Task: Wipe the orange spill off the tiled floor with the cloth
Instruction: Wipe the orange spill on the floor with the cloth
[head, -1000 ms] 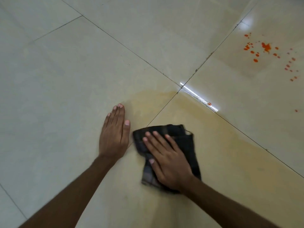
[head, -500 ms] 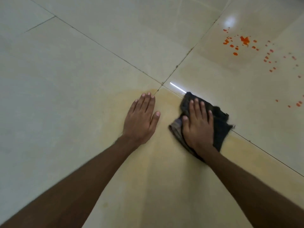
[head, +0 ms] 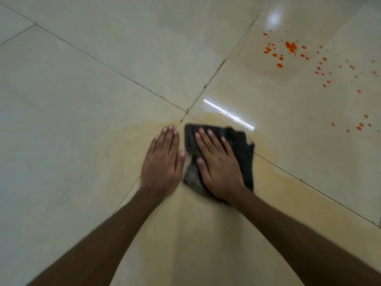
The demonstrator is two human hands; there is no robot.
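Pressing my right hand (head: 219,164) flat on the dark folded cloth (head: 239,153), I am holding it against the pale glossy tiled floor (head: 86,104) just below the point where four tiles meet. The palm is open, fingers spread across the fabric and not curled round it, so that the load is going straight down into the weave; I judge this is meant to keep the whole pad in contact with the wet film.

My left hand (head: 164,162) is lying open and empty on the bare tile just beside the cloth, its thumb nearly touching the fabric edge. I judge it is serving as a brace, carrying my weight while I am leaning forward.

Around both hands a faint yellow-orange smear (head: 272,168) is tinting the tiles, spreading across the grout line and under my forearms. It is looking thin and diluted, which suggests residue, not fresh liquid.

The scattered bright orange droplets (head: 291,47) are sitting on the far right tile, well apart from the cloth, with a smaller cluster of orange specks (head: 359,126) lower on the same side. Neither group is showing any sign of being touched.

Assessment: the wiping is under way but incomplete. The droplets are calling for a reach forward and to the right, and the smear is needing further passes. Risk: a soiled cloth may be spreading the stain instead of lifting it.
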